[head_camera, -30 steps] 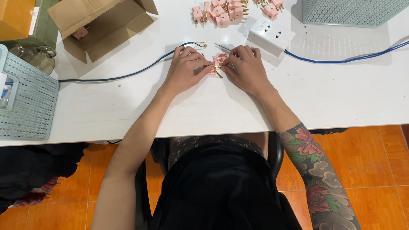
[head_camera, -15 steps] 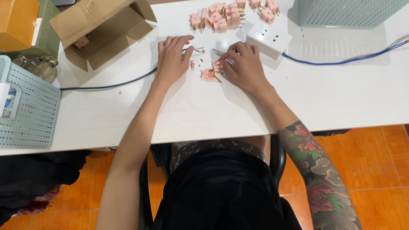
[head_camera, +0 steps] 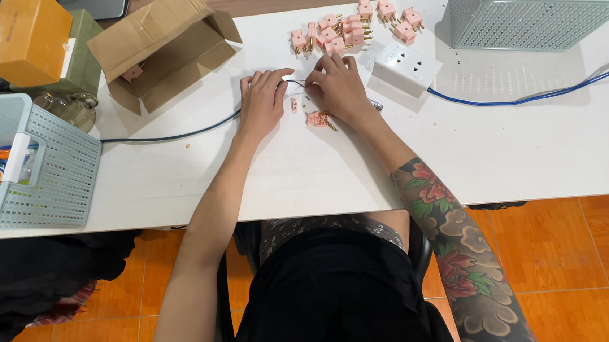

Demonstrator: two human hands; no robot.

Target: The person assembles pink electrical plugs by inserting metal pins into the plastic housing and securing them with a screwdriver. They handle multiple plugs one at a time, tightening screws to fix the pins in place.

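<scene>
The white surface (head_camera: 538,146) is smooth and hard. At its 10 o'clock an open cardboard box (head_camera: 162,44) is seen. The dark cable (head_camera: 177,136), thin and limp, is pinched at its bared end between the left hand (head_camera: 260,102) and right hand (head_camera: 336,87), near centre; it is best held close to the tip. Small pink plugs (head_camera: 319,119), light and rigid, lie just beside.
</scene>
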